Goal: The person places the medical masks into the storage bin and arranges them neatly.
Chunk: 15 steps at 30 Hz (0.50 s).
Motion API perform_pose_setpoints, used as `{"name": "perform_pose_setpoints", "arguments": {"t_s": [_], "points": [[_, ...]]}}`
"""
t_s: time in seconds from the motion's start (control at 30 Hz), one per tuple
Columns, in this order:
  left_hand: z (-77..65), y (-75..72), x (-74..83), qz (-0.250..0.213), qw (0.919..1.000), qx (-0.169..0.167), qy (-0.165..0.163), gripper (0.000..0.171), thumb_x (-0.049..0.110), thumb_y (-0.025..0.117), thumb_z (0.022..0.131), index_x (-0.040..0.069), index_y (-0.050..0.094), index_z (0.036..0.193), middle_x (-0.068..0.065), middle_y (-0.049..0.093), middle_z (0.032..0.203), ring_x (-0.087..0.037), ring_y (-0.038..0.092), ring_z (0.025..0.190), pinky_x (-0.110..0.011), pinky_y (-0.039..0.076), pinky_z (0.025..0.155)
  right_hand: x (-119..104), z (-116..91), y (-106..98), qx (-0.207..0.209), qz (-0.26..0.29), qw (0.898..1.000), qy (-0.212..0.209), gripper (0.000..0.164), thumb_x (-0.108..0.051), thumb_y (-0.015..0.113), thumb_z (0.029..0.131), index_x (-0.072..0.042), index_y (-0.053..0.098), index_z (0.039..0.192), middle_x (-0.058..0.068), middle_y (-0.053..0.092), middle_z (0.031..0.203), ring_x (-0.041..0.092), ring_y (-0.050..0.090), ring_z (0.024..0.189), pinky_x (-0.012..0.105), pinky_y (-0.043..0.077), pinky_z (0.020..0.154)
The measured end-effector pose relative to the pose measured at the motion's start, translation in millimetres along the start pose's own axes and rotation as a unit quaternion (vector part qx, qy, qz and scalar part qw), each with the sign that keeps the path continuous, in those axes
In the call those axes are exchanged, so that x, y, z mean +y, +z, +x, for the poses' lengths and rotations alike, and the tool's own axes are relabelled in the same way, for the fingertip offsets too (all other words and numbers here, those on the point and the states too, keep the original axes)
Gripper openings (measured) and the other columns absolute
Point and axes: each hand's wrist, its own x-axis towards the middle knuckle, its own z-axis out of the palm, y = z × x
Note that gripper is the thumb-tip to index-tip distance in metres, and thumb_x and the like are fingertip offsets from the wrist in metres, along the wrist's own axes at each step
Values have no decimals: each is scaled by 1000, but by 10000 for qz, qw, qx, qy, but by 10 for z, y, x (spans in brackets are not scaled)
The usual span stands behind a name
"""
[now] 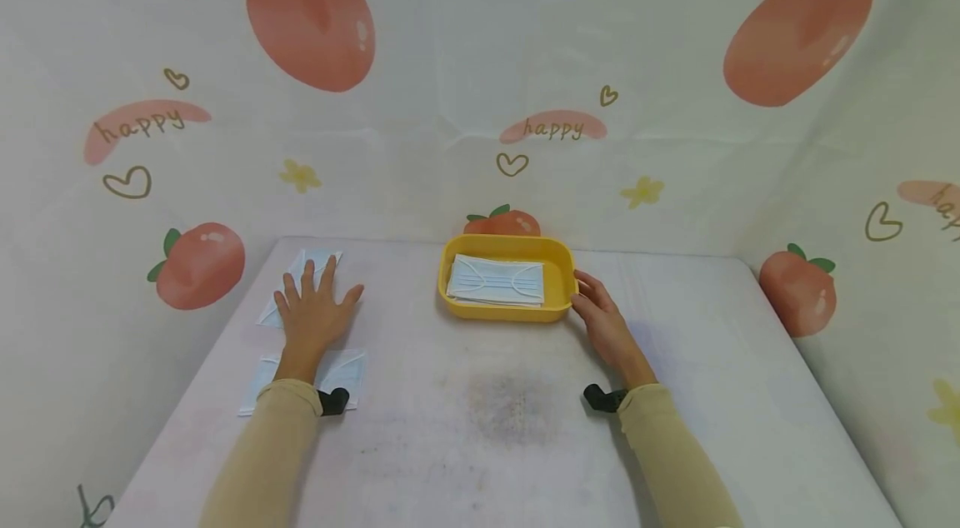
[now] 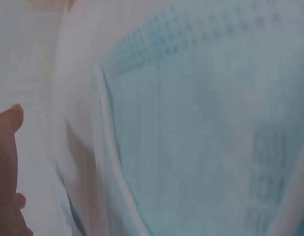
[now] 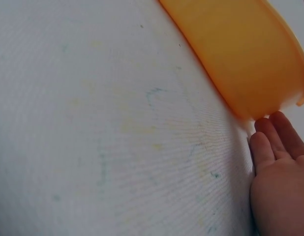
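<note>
"How's the left hand point(image 1: 313, 321)?"
"Spread, fingers straight, over the farther loose mask point(image 1: 318, 259); whether they touch, I can't tell; the nearer mask point(image 1: 347, 370) lies under the wrist."
"And the right hand point(image 1: 607, 328)?"
"Fingers extended, gripping nothing; fingertips at the yellow tray point(image 1: 502, 314)'s right end; stacked masks point(image 1: 497, 278) lie inside, left of them."

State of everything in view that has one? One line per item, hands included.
Left hand: fingers spread over the far mask, contact unclear
Right hand: fingers at the tray's right end
Yellow tray: upright, uncovered, holding masks
Masks in tray: flat, ear loops lying on top
Far mask: on table, partly hidden by hand
Near mask: flat, partly hidden by left forearm
</note>
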Motion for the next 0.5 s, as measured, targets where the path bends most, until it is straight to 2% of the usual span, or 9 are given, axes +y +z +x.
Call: {"name": "perform_pose_setpoints", "arguments": {"t_s": [0.23, 0.5], "points": [[-66, -86, -114, -108, 9998, -83, -177, 85, 63, 41, 101, 16, 9, 165, -32, 2, 167, -64, -8, 150, -80, -8, 116, 1, 1, -5, 20, -33, 10000, 40, 56, -26, 48, 109, -23, 26, 161, 9, 19, 170, 29, 25, 156, 46, 17, 131], [-53, -72, -279, -12, 9997, -132, -228, 86, 63, 40, 100, 15, 9, 165, -33, 3, 167, -66, -6, 149, -81, -5, 116, 15, 27, -10, 108, -42, 9999, 66, 55, -24, 49, 108, -23, 28, 160, 10, 22, 169, 29, 28, 155, 45, 19, 131]]}}
